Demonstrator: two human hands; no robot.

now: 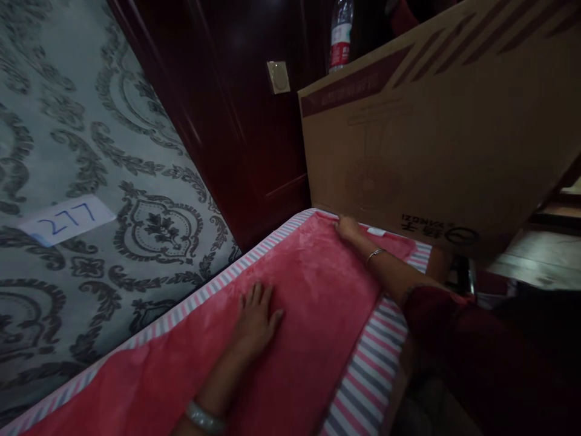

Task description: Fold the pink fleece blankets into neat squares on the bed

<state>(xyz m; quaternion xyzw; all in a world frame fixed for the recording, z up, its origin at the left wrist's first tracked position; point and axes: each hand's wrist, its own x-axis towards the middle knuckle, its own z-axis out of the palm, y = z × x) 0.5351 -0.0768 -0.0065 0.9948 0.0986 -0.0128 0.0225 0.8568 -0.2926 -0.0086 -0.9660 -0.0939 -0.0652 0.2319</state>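
A long red plush blanket (313, 284) lies over a striped sheet (367, 369) in white, pink and grey. My left hand (257, 318) rests flat on the blanket with its fingers spread; a wide bracelet circles that wrist. At the far end, close to the cardboard box, my right hand (348, 230) has its fingers curled in on the blanket's edge. A thin bangle is on the right wrist. A small white tag (376, 231) shows on the blanket just right of that hand.
A large cardboard box (385, 151) stands against the far end. Behind it is a plastic bottle (341, 36). Dark red panelling (236, 109) with a square plate (278, 77) rises behind. Patterned wallpaper (158, 224) runs along the left, bearing a paper marked 277 (68, 219).
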